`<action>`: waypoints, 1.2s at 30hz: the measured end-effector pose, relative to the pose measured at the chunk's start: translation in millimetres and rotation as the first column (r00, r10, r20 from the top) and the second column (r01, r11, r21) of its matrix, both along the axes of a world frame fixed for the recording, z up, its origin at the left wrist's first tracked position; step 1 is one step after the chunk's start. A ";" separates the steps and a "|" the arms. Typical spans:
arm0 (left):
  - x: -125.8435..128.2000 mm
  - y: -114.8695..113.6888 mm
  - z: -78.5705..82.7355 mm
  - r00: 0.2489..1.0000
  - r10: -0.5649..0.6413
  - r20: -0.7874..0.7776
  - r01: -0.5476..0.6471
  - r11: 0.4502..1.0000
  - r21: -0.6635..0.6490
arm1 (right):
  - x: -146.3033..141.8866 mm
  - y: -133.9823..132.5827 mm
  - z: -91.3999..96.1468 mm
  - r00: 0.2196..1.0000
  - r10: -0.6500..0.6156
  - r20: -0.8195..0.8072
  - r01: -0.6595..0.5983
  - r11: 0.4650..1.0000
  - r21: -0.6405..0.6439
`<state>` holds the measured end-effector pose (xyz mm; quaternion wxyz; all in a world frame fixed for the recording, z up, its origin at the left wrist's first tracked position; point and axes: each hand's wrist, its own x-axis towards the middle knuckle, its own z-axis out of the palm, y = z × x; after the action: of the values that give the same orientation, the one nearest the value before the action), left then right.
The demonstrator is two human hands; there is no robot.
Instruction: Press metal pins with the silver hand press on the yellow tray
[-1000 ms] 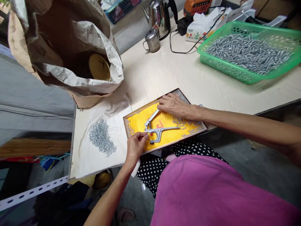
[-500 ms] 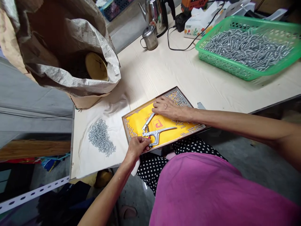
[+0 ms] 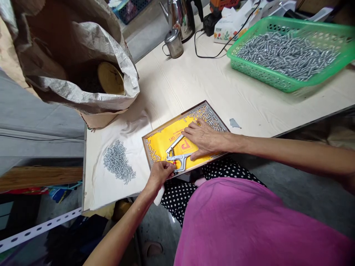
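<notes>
A pair of silver spring-loaded pliers (image 3: 181, 157) lies in a shallow tray (image 3: 163, 130) lined with yellow printed sheet. My left hand (image 3: 161, 173) is closed in a pinch at the jaw end, near a small red part. What its fingertips hold is too small to make out. My right hand (image 3: 203, 136) spans both handles, its thumb on the lower one and its fingers over the upper one. Small metal pins (image 3: 212, 120) lie heaped at the tray's right end. More of them are scattered along its left end.
Left of the tray, a pile of small metal pins (image 3: 118, 162) rests on white cloth. A large open sack (image 3: 111, 101) stands behind it. At the back are a metal cup (image 3: 173, 44), a kettle (image 3: 181, 18) and a green basket (image 3: 260, 77) full of metal pieces.
My right hand has come down and spread over both handles, its thumb now at the lower one. My left hand stays pinched at the jaws. The whole view has shifted slightly.
</notes>
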<state>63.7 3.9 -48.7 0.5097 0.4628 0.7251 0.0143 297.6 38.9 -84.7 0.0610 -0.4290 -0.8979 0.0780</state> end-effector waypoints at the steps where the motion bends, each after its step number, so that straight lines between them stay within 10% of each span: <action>1: 0.0 0.2 -0.1 1.000 -0.015 -0.013 0.015 1.000 0.002 | -0.1 -2.1 0.3 1.000 -0.003 0.010 0.003 1.000 -0.003; 7: -0.7 -13.4 2.7 0.924 -0.255 -0.286 0.328 0.911 0.250 | -4.3 -15.5 5.9 0.999 -0.024 0.024 0.024 0.999 -0.021; 12: 15.3 -10.3 -2.4 0.704 -0.428 -0.566 0.710 0.426 0.561 | -7.5 -19.5 5.0 1.000 -0.017 0.013 0.017 1.000 -0.002; 15: 28.1 8.2 -7.5 0.572 -0.556 -0.603 0.813 0.290 0.504 | -9.0 -14.1 0.9 1.000 -0.002 -0.008 0.002 0.999 0.038; 19: 32.9 22.9 -10.8 0.505 -0.618 -0.602 0.858 0.290 0.423 | -10.4 -9.8 -1.4 0.999 0.047 0.001 -0.047 0.999 0.003; 32: 16.9 16.7 -14.6 0.616 -0.555 -0.559 0.777 0.313 0.546 | -17.2 -16.4 -3.7 0.997 0.010 -0.070 -0.014 0.998 -0.061; 36: -7.2 1.7 -4.1 0.721 -0.295 -0.627 0.682 0.462 0.567 | -12.1 -7.0 -2.0 0.990 0.055 -0.130 -0.058 0.998 -0.023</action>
<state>56.5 5.6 -52.9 0.0627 0.8166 0.5702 0.0642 285.6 31.9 -86.6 0.1113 -0.3983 -0.9026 0.1192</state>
